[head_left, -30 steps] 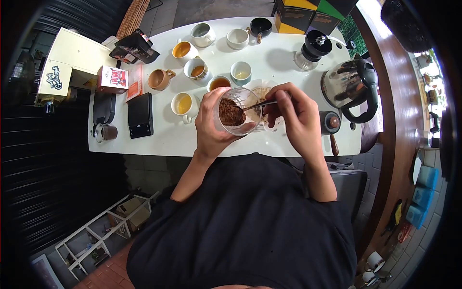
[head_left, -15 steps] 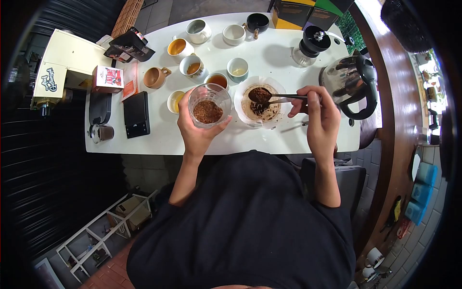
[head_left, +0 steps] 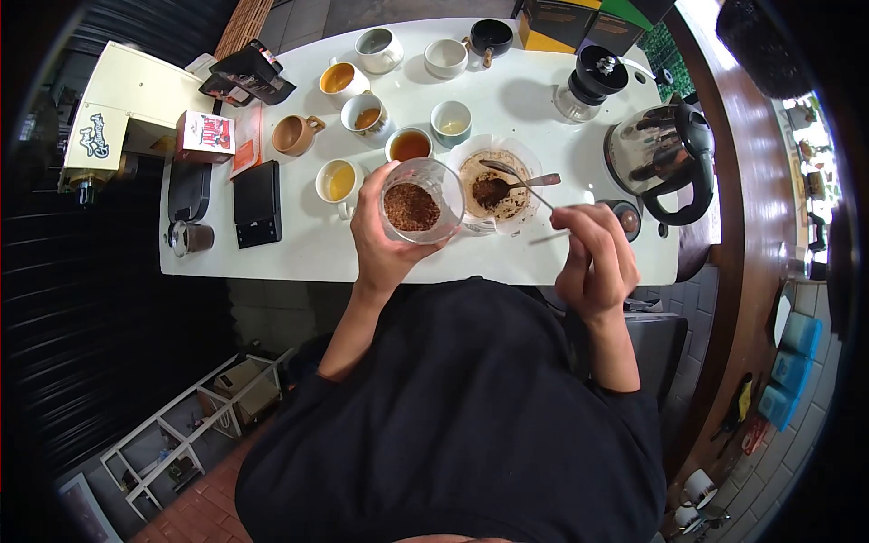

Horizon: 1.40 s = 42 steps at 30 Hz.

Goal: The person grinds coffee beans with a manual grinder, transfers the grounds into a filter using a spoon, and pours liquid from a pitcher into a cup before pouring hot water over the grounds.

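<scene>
My left hand (head_left: 381,239) is wrapped round a clear glass (head_left: 444,185) with brown grounds (head_left: 412,207) in it, tilted toward me. Pinched in my right hand (head_left: 599,262) is the thin handle of a spoon (head_left: 501,167), whose bowl is over the paper filter (head_left: 533,165). A second spoon (head_left: 544,180) rests in the filter, its bowl among dark grounds. The filter stands just right of the glass. Behind the glass is a cup of reddish-brown liquid (head_left: 409,145), and left of it a cup of yellow liquid (head_left: 339,181).
More cups stand toward the back, including a white cup (head_left: 446,58) and a brown cup (head_left: 293,135). A grinder (head_left: 593,80) and a metal kettle (head_left: 647,149) are at the right. A black scale (head_left: 257,204) and a small jar (head_left: 192,238) lie left.
The glass in my left hand has moved right, toward the filter. My right hand has moved down, and its spoon now slants with the bowl up and left; the second spoon stays in the filter.
</scene>
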Motion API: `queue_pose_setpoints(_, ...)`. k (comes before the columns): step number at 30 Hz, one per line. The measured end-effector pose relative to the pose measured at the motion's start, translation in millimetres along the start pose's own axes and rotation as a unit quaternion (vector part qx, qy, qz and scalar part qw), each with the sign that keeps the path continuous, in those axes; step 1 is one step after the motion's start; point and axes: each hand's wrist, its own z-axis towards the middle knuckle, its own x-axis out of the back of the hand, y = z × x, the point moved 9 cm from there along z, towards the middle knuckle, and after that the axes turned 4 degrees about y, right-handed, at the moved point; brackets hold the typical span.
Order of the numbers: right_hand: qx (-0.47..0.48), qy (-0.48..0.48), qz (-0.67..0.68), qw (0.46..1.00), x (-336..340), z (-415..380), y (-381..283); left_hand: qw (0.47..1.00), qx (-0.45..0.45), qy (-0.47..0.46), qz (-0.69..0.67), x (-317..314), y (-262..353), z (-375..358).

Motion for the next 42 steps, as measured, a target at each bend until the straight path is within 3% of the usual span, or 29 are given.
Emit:
queue_pose_setpoints(3,0.098,0.054,0.047,0.993,3.8,3.6,-30.5,1.000,-0.024,0.002,0.015,-3.7,10.8,0.6)
queue_pose_setpoints(11,0.017,-0.116,0.056,0.991,-58.6,-4.9,-26.2,0.993,-0.115,0.017,0.000,-12.2,28.2,-1.5)
queue_pose_setpoints(15,0.002,-0.144,0.085,0.986,-64.0,-5.0,-25.4,0.989,-0.145,0.015,0.041,-13.0,33.5,-2.4)
queue_pose_setpoints(18,-0.081,-0.159,0.141,0.974,-67.7,-8.7,-15.0,0.986,-0.152,0.012,0.063,-14.8,34.4,-3.0)
queue_pose_setpoints(21,-0.220,-0.111,0.175,0.953,-61.2,-10.4,6.8,0.989,-0.137,0.008,0.056,-16.1,35.5,-2.4)
queue_pose_setpoints(26,-0.307,-0.060,0.205,0.927,-52.5,-15.1,35.0,0.996,-0.089,0.008,0.026,-16.5,28.5,-1.4)
queue_pose_setpoints(28,-0.414,-0.068,0.234,0.877,-51.8,-23.9,50.2,0.997,-0.077,0.004,0.015,-17.8,25.6,-0.7)
queue_pose_setpoints(33,-0.401,0.024,0.302,0.864,-27.8,-17.8,58.2,0.998,-0.058,-0.007,0.018,-21.4,20.5,0.6)
queue_pose_setpoints(38,-0.285,0.084,0.197,0.934,14.0,-5.0,52.6,0.997,-0.055,-0.005,0.044,-14.3,17.1,-1.9)
queue_pose_setpoints(40,-0.227,0.086,0.144,0.959,20.0,-4.3,49.5,0.998,-0.048,-0.005,0.050,-11.2,13.7,-4.0)
queue_pose_setpoints(42,-0.175,0.007,0.069,0.982,11.0,-0.2,41.1,0.999,-0.030,-0.008,0.034,-9.8,10.3,-4.9)
